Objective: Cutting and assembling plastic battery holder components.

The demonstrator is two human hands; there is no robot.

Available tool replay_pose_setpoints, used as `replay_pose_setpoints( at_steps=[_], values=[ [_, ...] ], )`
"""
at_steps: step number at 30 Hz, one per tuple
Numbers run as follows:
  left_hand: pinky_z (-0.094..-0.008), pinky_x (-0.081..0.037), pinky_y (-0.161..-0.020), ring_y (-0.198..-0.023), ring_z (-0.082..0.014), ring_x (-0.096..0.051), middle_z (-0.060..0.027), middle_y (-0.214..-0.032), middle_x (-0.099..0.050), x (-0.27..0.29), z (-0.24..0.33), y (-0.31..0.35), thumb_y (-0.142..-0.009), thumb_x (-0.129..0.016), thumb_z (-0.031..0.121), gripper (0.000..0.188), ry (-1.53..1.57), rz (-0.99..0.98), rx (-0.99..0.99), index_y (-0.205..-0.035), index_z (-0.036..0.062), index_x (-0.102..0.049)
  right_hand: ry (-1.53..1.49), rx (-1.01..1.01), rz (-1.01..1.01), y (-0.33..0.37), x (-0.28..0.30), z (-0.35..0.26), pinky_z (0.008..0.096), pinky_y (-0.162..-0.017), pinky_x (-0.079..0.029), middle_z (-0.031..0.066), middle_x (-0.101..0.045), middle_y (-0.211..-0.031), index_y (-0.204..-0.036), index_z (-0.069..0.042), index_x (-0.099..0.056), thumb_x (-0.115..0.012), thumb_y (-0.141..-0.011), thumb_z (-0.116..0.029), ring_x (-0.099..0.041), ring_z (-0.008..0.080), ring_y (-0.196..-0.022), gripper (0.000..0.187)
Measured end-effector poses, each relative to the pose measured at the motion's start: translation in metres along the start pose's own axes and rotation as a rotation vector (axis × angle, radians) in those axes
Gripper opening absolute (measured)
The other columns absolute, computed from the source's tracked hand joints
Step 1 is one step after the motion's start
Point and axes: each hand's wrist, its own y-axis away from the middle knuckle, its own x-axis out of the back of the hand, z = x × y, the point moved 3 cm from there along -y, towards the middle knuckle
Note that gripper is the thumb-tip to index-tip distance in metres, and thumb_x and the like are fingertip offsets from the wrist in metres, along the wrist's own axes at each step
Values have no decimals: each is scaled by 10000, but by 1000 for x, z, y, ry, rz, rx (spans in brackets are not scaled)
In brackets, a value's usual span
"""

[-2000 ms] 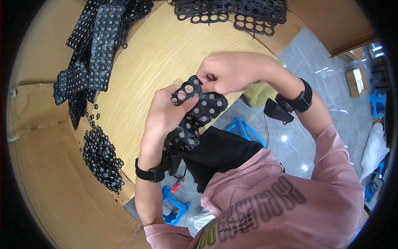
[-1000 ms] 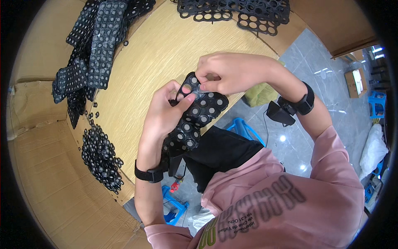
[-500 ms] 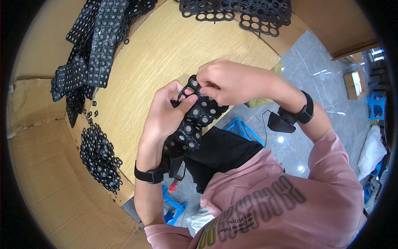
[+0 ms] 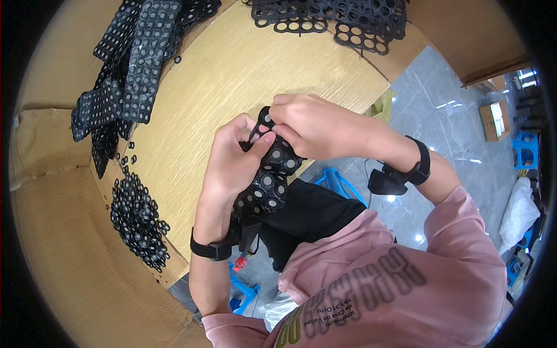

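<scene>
A black rubbery sheet of joined rings (image 4: 268, 181), with pale round centres, hangs bent between my hands over the table's near edge. My left hand (image 4: 235, 153) grips its left side, the thumb lying on top of the sheet. At the sheet's upper end, my right hand (image 4: 296, 124) is closed with finger and thumb together on the edge. Whatever small piece lies in that pinch is hidden by the fingers. The lower part of the sheet drapes beside my left wrist.
Similar filled sheets (image 4: 148, 64) are heaped at the far left. Below them lies a pile of small loose black rings (image 4: 138, 217). Emptied ring sheets (image 4: 362, 37) lie at the far edge. Cardboard walls (image 4: 49, 232) flank the wooden table (image 4: 203, 81). A blue stool (image 4: 339, 184) stands beyond the near edge.
My right hand has shifted slightly down and left along the sheet's upper end, its forearm lowering. My left hand keeps its hold almost in place.
</scene>
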Motion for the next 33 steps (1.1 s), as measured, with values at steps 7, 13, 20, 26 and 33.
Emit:
replay_pose_setpoints(
  at_steps=[7, 13, 20, 26, 33],
  values=[
    [-276, -404, -548, -560, -122, -496, -77, -632, -588, 6, -6, -18, -808, -695, 16, 151, -283, 89, -206, -812, 3, -544, 97, 3, -13, 0, 25, 15, 405, -662, -448, 160, -541, -807, -804, 27, -577, -622, -862, -127, -554, 337, -720, 170],
    [-317, -487, -682, -704, -174, -591, -116, -826, -644, 14, 1, -14, -816, -735, 205, 291, -315, 211, -234, -976, -3, -610, 292, -125, -33, -10, 66, 21, 358, -623, -432, 127, -547, -758, -857, -3, -621, -659, -870, -184, -552, 247, -675, 185],
    [-397, -486, -803, -915, -288, -605, -166, -981, -626, 74, -10, 69, -824, -711, 191, 275, -321, 785, -410, -982, -2, -594, 531, -38, 14, -37, 45, 35, 390, -724, -448, 137, -602, -815, -906, 1, -626, -684, -844, -178, -558, 301, -811, 199],
    [-437, -433, -819, -933, -374, -525, -192, -928, -558, 59, -71, 154, -748, -727, 80, 280, -424, 869, -215, -965, -2, -570, 280, 166, -121, -69, -4, -56, 391, -870, -451, 143, -637, -979, -1001, -28, -629, -691, -847, -205, -580, 308, -958, 242],
    [-420, -428, -838, -966, -344, -510, -140, -971, -541, 34, -89, 160, -706, -740, 15, 353, -285, 978, -291, -1021, 4, -582, 313, 110, -678, -93, -86, -100, 300, -709, -483, 94, -623, -859, -1110, -3, -559, -811, -744, -224, -590, 200, -783, 496]
  ],
)
